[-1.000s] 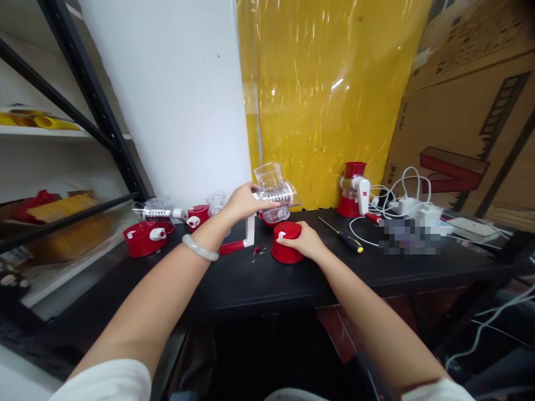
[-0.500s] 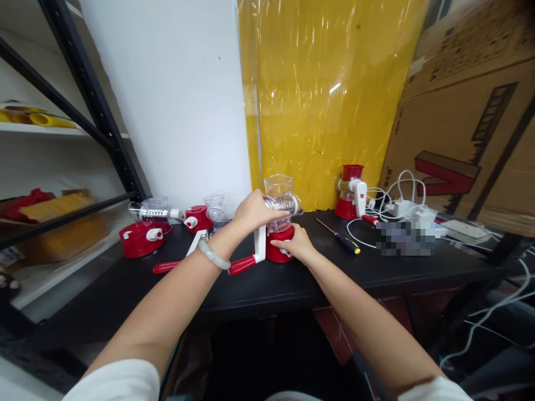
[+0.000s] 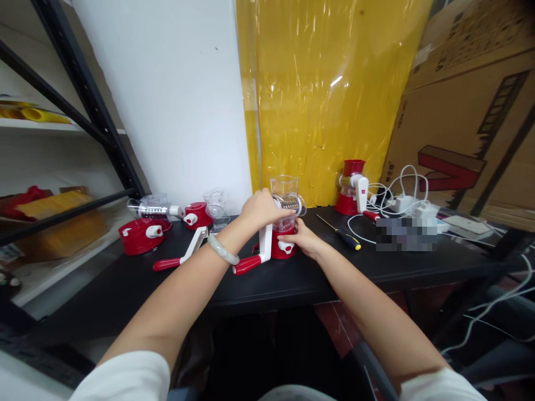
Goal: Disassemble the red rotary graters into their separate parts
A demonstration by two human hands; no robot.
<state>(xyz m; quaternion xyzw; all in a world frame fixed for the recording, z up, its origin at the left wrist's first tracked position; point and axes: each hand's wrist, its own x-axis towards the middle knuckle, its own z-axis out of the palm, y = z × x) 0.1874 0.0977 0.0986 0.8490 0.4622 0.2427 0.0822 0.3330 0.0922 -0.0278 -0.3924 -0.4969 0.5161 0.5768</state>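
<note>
A rotary grater (image 3: 285,179) with a clear hopper, a metal drum and a red base (image 3: 281,249) stands upright on the black table in front of me. My left hand (image 3: 265,210) is closed around the upper housing from the left, beside the drum. Its white crank with a red handle (image 3: 247,265) points down to the left, below my left wrist. From the right, my right hand (image 3: 307,239) grips the red base, its thumb across the front near the white knob (image 3: 286,246). The fingertips behind the base are hidden.
Left on the black table (image 3: 137,289) are another grater body (image 3: 152,210), red bases (image 3: 140,236) and a loose crank (image 3: 184,256). To the right lie a screwdriver (image 3: 345,238), an assembled grater (image 3: 352,189) and white chargers with cables (image 3: 403,205). A cardboard box (image 3: 451,128) stands behind them.
Both hands and the grater have shifted slightly to the right. My right hand's thumb sits a little higher on the base. The other things lie as before, with the view slightly moved.
</note>
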